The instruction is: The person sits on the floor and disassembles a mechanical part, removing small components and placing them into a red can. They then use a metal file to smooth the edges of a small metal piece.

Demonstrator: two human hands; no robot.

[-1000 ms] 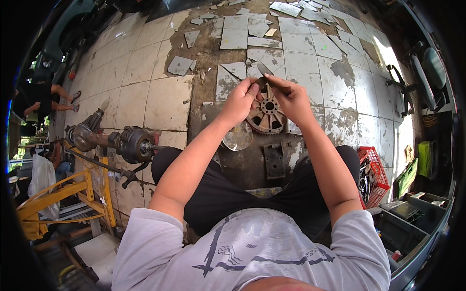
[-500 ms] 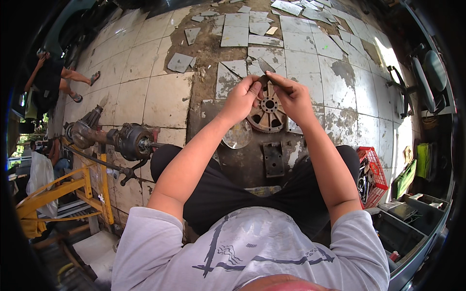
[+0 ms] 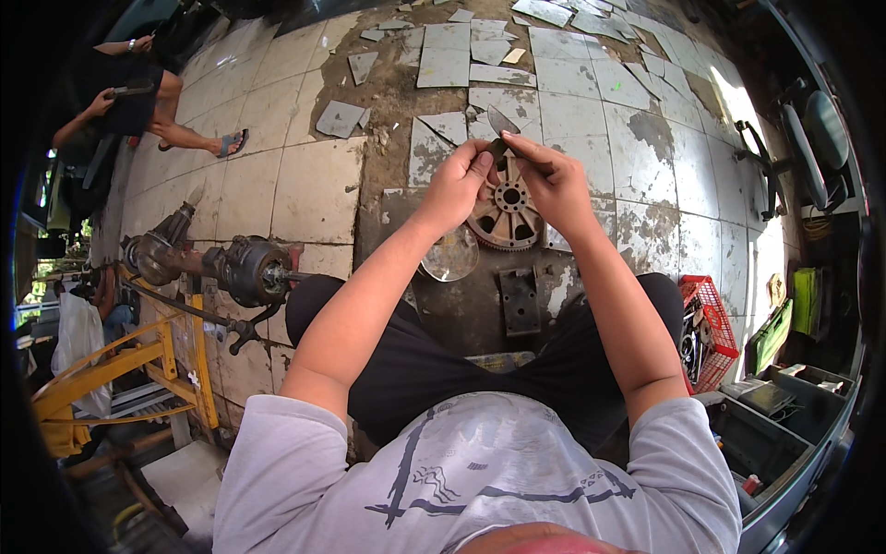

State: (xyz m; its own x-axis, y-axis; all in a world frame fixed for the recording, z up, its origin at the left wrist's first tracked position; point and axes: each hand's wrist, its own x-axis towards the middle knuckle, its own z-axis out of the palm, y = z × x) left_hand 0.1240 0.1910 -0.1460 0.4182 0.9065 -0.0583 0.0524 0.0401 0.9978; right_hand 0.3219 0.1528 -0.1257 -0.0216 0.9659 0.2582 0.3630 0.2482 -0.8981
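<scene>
My left hand (image 3: 466, 185) is closed on a small dark flat piece (image 3: 496, 148) in front of me. My right hand (image 3: 549, 180) is closed beside it, fingertips at the same piece and at a thin pointed blade-like strip (image 3: 501, 123) that sticks up beyond them; which hand holds which is unclear. Below my hands a toothed metal flywheel (image 3: 512, 226) with a holed hub lies on the floor. Left of it is a shiny round plate (image 3: 448, 258), and nearer my lap a dark metal block (image 3: 520, 305).
A co-worker (image 3: 120, 102) walks at upper left, holding something. An axle assembly (image 3: 166, 254) rests by a yellow stand (image 3: 161, 351) at left. A red crate (image 3: 715, 332) and grey toolbox (image 3: 775, 434) are at right. Broken tiles (image 3: 544, 14) lie farther ahead.
The co-worker at upper left has moved forward and rightward along the floor. My hands have shifted only very slightly upward.
</scene>
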